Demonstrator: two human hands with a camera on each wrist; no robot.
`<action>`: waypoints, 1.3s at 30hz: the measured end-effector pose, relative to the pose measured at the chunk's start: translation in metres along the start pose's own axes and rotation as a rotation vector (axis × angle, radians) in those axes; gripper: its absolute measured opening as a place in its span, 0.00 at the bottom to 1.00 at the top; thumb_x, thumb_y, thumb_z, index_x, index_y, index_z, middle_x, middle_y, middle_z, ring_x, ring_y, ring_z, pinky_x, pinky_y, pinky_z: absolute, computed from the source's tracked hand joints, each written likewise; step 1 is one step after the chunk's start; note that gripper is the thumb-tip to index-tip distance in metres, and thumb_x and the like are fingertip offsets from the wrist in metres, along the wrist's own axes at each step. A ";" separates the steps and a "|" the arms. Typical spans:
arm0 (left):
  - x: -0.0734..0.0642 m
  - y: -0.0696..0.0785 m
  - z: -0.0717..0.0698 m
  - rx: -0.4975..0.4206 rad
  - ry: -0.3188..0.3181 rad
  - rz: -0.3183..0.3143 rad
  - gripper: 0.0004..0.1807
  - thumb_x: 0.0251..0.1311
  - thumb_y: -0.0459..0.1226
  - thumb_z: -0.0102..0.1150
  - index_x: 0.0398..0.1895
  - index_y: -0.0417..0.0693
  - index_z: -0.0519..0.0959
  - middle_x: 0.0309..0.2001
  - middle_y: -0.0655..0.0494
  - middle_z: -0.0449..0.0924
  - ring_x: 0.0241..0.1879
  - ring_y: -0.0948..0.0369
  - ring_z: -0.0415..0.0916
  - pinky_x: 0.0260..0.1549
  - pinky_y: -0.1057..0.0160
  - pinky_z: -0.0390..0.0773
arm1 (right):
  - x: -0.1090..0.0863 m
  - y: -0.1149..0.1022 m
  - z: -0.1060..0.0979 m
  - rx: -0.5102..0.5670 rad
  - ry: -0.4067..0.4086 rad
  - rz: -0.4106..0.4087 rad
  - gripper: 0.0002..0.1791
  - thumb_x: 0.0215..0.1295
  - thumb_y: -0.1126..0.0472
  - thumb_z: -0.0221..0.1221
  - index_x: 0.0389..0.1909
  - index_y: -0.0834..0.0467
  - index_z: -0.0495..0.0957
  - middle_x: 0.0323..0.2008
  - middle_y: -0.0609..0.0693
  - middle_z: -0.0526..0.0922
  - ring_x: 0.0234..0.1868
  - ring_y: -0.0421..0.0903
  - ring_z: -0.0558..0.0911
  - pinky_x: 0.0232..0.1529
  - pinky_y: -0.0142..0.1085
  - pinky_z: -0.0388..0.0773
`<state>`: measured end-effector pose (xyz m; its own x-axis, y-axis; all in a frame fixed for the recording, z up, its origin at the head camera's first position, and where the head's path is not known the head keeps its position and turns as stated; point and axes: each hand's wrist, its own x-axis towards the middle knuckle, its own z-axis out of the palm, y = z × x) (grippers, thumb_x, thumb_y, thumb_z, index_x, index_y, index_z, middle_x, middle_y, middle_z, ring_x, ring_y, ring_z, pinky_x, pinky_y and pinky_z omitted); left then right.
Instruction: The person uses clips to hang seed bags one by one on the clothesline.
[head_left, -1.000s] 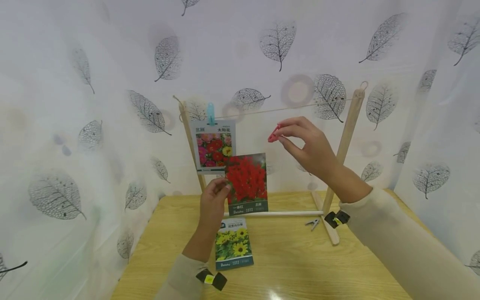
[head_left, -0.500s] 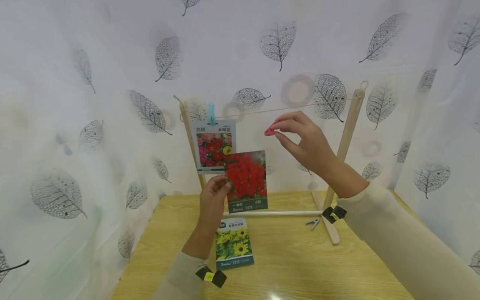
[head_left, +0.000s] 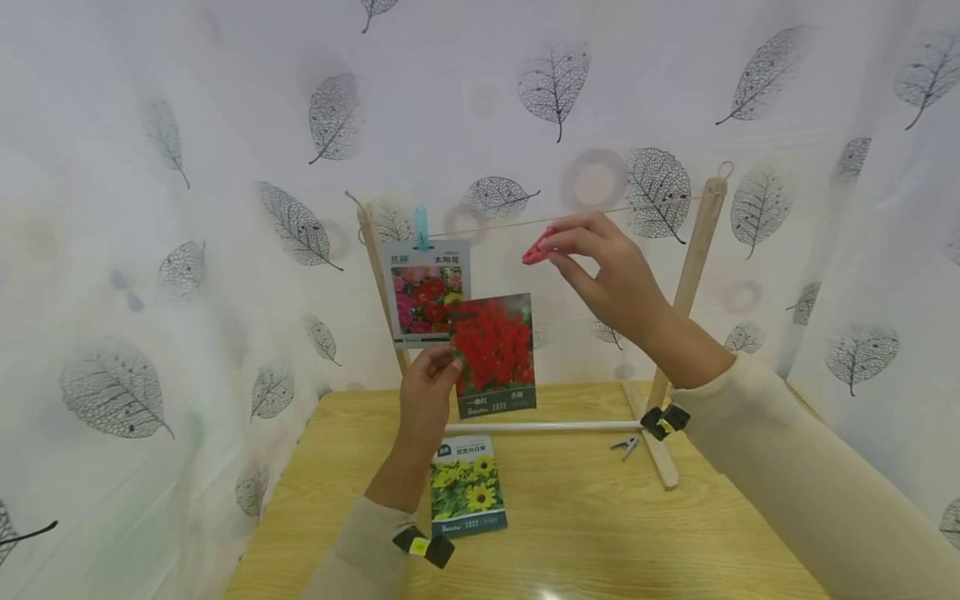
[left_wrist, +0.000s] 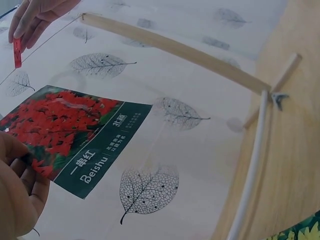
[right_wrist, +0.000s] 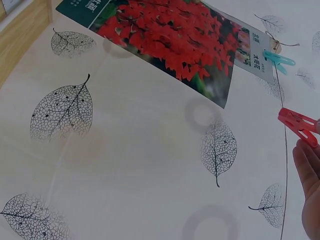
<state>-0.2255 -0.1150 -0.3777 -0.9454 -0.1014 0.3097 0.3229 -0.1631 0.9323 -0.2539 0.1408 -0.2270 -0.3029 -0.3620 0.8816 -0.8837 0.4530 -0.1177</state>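
Note:
My left hand pinches the left edge of a seed packet printed with red flowers, held upright in the air. The packet's top edge is below the string. In my right hand, thumb and fingers pinch a red clothespin close to the string. The right wrist view shows that clothespin beside the string. A second seed packet with mixed flowers hangs from the string by a blue clothespin, partly covered by the red-flower packet.
A yellow-flower seed packet lies on the wooden table. The string runs between two wooden posts joined low down by a white rod. A grey clothespin lies near the right foot. A leaf-patterned curtain surrounds the table.
My left hand has raised the red-flower packet slightly. The right hand has moved a little up and left with the red clothespin, whose tilt has also changed.

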 end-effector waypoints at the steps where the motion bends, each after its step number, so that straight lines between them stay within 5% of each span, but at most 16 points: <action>1: 0.000 0.001 0.001 0.001 0.001 0.001 0.13 0.69 0.27 0.56 0.55 0.31 0.74 0.50 0.52 0.78 0.48 0.66 0.79 0.49 0.73 0.80 | 0.001 0.000 0.000 0.001 0.003 0.001 0.10 0.65 0.69 0.65 0.46 0.64 0.84 0.52 0.58 0.82 0.56 0.50 0.81 0.59 0.20 0.73; 16: 0.007 0.006 0.007 -0.012 0.023 -0.007 0.14 0.68 0.25 0.56 0.55 0.32 0.74 0.50 0.53 0.78 0.48 0.66 0.78 0.50 0.73 0.80 | 0.015 -0.005 0.004 -0.018 0.016 0.015 0.10 0.66 0.67 0.65 0.47 0.62 0.84 0.52 0.57 0.82 0.57 0.50 0.79 0.59 0.38 0.77; 31: 0.012 0.012 0.010 -0.012 0.031 -0.023 0.15 0.68 0.28 0.57 0.57 0.37 0.75 0.52 0.53 0.76 0.51 0.63 0.76 0.52 0.73 0.79 | 0.028 -0.008 0.005 -0.005 0.008 0.059 0.11 0.69 0.65 0.62 0.50 0.63 0.83 0.53 0.56 0.83 0.57 0.49 0.79 0.58 0.39 0.81; 39: 0.014 0.015 0.013 0.017 0.041 0.027 0.16 0.69 0.29 0.57 0.57 0.36 0.75 0.53 0.51 0.77 0.51 0.63 0.76 0.51 0.73 0.80 | 0.037 -0.007 0.005 -0.016 0.015 0.044 0.11 0.70 0.65 0.62 0.50 0.63 0.83 0.53 0.56 0.83 0.58 0.49 0.79 0.57 0.40 0.82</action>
<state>-0.2344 -0.1059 -0.3573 -0.9336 -0.1456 0.3274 0.3473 -0.1432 0.9267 -0.2609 0.1203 -0.1960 -0.3357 -0.3298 0.8823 -0.8641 0.4807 -0.1491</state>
